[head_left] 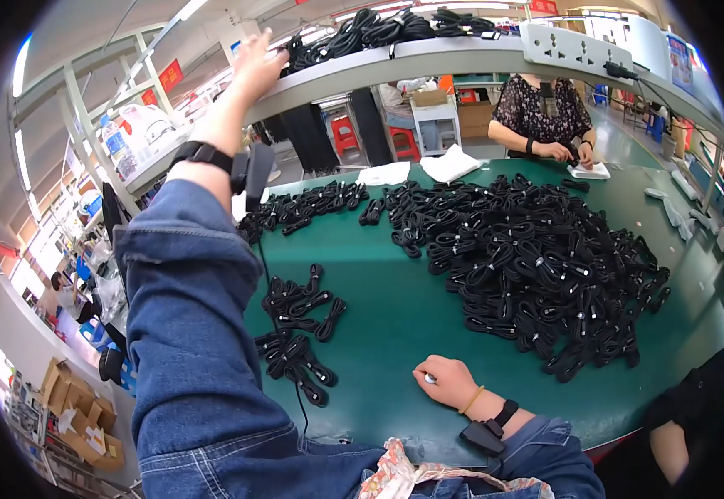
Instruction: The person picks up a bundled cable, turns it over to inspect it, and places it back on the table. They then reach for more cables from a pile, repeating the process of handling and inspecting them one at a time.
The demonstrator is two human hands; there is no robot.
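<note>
My left hand [258,66] is stretched up to the raised shelf [453,51], fingers spread, at the left end of a heap of black cables [362,32]. Whether it touches them I cannot tell. My right hand [447,382] rests on the green tabletop [370,320], its fingers curled closed. A small silvery-white spot shows at its fingers, too small to name. Right of centre spreads a large pile of coiled black cables [528,266]. Smaller groups of tied cables lie beside my left sleeve [302,303] and along the table's far left side [312,204].
Across the table a person [545,116] in a flowered top handles something over a white packet [588,171]. White bags [452,164] lie at the far edge. A power strip [576,51] is fixed to the shelf. Another person's arm [669,449] is at lower right.
</note>
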